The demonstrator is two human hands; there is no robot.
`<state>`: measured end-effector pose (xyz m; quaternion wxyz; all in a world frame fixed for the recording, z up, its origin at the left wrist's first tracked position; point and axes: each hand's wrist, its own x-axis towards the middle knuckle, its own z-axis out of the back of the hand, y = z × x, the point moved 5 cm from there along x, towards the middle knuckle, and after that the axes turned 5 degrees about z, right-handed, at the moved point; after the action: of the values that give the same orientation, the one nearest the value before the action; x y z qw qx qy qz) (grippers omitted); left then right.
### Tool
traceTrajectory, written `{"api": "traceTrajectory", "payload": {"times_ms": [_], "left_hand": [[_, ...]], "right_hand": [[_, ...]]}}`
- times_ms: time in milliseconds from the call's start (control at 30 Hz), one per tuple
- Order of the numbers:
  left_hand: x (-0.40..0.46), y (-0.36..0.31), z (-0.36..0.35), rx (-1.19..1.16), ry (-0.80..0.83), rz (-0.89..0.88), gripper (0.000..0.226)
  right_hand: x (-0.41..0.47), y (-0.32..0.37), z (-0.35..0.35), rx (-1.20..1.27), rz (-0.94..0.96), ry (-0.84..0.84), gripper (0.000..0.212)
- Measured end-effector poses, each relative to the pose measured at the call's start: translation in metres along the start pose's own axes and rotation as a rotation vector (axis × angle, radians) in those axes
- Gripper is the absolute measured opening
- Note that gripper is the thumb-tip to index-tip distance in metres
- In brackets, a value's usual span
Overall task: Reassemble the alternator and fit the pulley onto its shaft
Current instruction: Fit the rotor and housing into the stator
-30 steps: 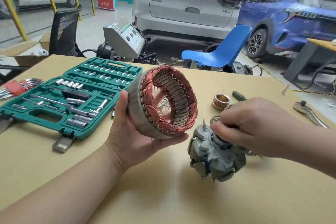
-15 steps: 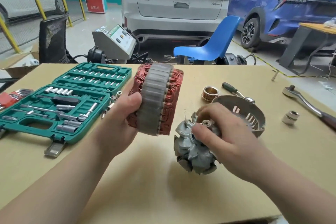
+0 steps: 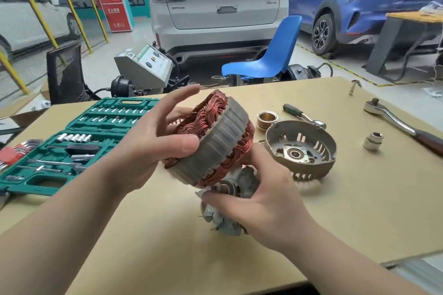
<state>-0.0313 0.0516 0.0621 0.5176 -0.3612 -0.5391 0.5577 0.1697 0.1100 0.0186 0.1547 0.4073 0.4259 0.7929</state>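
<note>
1. Both forearms are bare up to the frame edge; no sleeves show.
2. The left hand (image 3: 153,148) wears no glove, ring or watch.
3. The right hand (image 3: 266,201) is likewise ungloved, with short, plain nails.

Stator (image 3: 217,143) above rotor (image 3: 230,208), housing (image 3: 300,148) right, pulley (image 3: 266,119) seemingly behind

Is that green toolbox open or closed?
Open. The green toolbox lies flat on the table with its lid folded back, so the rows of sockets and bits inside both halves show.
</note>
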Motion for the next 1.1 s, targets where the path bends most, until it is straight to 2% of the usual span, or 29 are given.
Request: {"api": "traceTrajectory", "payload": {"times_ms": [167,300,433,600,700,833,933,1000,1100], "left_hand": [[-0.002,-0.001,0.0,-0.004,0.014,-0.01,0.099],[0.006,-0.007,-0.015,0.096,0.061,-0.022,0.109],[0.012,-0.008,-0.034,0.151,0.067,0.001,0.108],[0.017,-0.007,-0.047,0.224,0.048,0.011,0.114],[0.019,-0.005,-0.048,0.232,0.048,0.029,0.121],[0.017,0.001,-0.049,0.189,0.054,0.036,0.124],[0.011,0.007,-0.047,0.165,-0.055,0.002,0.126],[0.003,0.019,-0.046,0.057,-0.14,-0.053,0.127],[-0.011,0.051,-0.061,-0.211,-0.175,-0.064,0.14]], "right_hand": [[0.011,-0.017,0.02,0.076,-0.116,-0.134,0.057],[0.017,-0.035,0.026,0.116,-0.181,-0.122,0.055],[0.021,-0.045,0.034,0.248,-0.195,-0.126,0.067],[0.021,-0.048,0.041,0.371,-0.154,-0.11,0.047],[0.018,-0.053,0.042,0.396,-0.142,-0.091,0.054],[0.017,-0.059,0.042,0.451,-0.088,-0.141,0.061],[0.016,-0.059,0.04,0.53,-0.008,-0.234,0.065],[0.014,-0.06,0.037,0.577,0.011,-0.253,0.067],[0.011,-0.062,0.039,0.637,-0.005,-0.305,0.068]]}}
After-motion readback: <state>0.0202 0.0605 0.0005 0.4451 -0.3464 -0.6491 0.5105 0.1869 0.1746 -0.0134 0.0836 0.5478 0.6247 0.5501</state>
